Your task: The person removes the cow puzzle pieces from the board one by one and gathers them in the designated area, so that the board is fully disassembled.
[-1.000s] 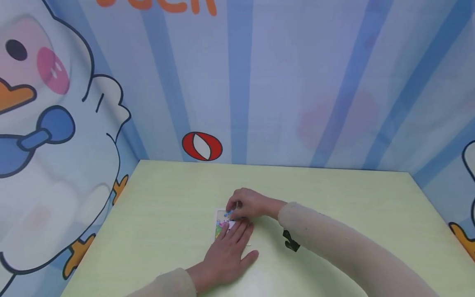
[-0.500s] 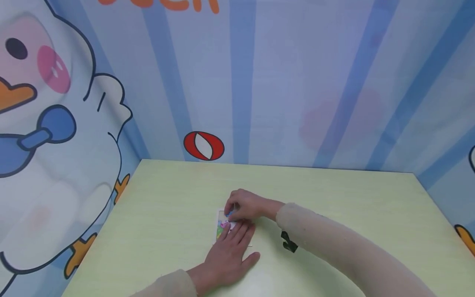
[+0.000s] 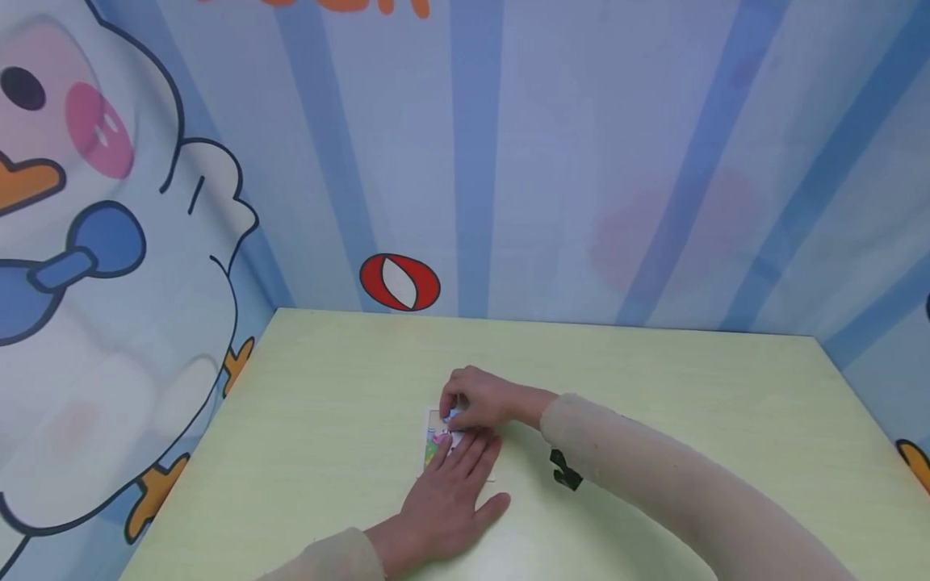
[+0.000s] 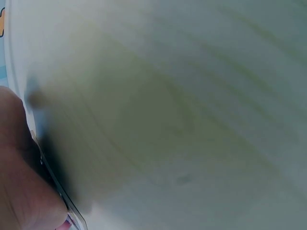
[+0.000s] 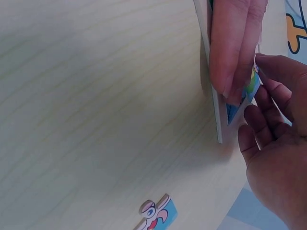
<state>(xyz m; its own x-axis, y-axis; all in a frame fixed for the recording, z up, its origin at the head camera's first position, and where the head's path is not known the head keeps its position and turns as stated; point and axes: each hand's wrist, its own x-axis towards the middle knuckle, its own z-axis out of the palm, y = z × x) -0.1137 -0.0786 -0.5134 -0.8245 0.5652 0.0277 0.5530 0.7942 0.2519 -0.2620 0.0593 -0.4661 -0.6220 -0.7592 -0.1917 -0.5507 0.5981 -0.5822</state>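
A small picture jigsaw puzzle (image 3: 433,449) in a pale frame lies on the table, largely covered by the hands. My left hand (image 3: 450,500) rests on it with straight fingers spread. In the right wrist view, two fingers (image 5: 230,52) of that hand press the picture next to the frame's edge (image 5: 217,115). My right hand (image 3: 483,401) pinches a small colourful puzzle piece (image 5: 253,82) between thumb and fingers at the far part of the frame. Its exact fit against the neighbouring pieces is hidden by the fingers.
A loose puzzle piece (image 5: 160,215) with a cartoon face lies on the pale wood-grain table (image 3: 334,403), apart from the frame. A black strap-like item (image 3: 565,470) shows below the right sleeve. Behind the table hangs a striped cartoon backdrop (image 3: 552,161).
The right hand has shifted slightly left over the frame, and less of the blue piece shows between its fingers. The left hand stays in place on the puzzle.
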